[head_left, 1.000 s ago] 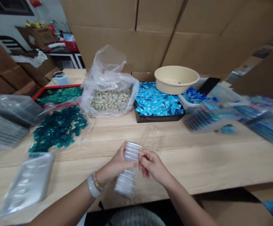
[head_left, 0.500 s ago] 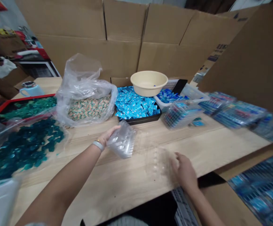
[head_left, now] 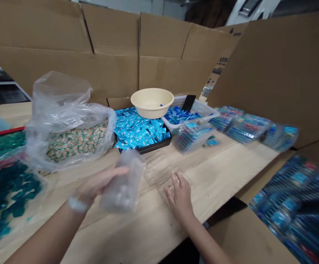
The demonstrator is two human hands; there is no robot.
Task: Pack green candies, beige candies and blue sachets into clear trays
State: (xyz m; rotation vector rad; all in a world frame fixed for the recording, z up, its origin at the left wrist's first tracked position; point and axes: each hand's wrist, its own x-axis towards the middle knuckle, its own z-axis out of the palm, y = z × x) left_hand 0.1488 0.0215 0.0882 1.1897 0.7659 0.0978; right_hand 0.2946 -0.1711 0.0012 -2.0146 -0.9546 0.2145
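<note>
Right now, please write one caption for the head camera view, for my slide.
Left hand holds a stack of clear plastic trays; right hand rests by a clear plastic tray on the wooden table.

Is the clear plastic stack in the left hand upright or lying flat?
Upright, leaning slightly: the clear plastic stack is held on end in the left hand, its long side running up and down. Blur hides finer detail.

2 bare forearms, the left wearing 1 white bangle.

Backdrop: brown cardboard panels, upright behind a pale wooden table — a further cardboard sheet angled at right.
</note>
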